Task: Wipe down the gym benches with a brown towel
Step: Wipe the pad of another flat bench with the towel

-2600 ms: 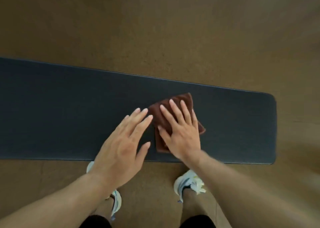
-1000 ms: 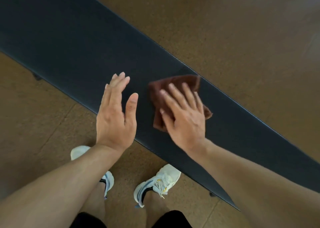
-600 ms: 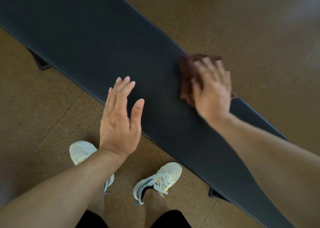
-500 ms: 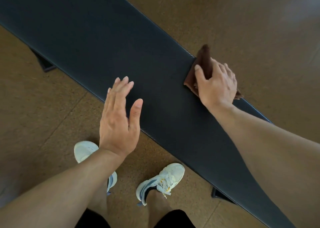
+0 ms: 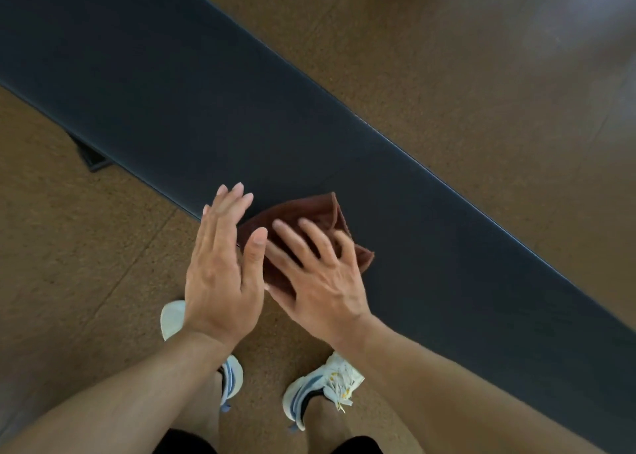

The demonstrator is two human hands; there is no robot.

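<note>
Two hands out | our right hand [image 5: 320, 281] flat, fingers spread, pressing folded, creased brown cloth towel [image 5: 309, 212] on dark padded table [image 5: 192, 102] | left hand [image 5: 220, 271] released, empty

The right hand [image 5: 321, 283] covers much of the brown towel [image 5: 309, 209]. The table [image 5: 241, 109] runs off frame at 10 and 4 o'clock. Fingers [image 5: 292, 240] are motion-blurred.

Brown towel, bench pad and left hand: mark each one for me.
brown towel [image 5: 309, 209], head view, bare fold above the fingers.
bench pad [image 5: 172, 85], head view, open top surface.
left hand [image 5: 220, 274], head view, back of the hand.
</note>
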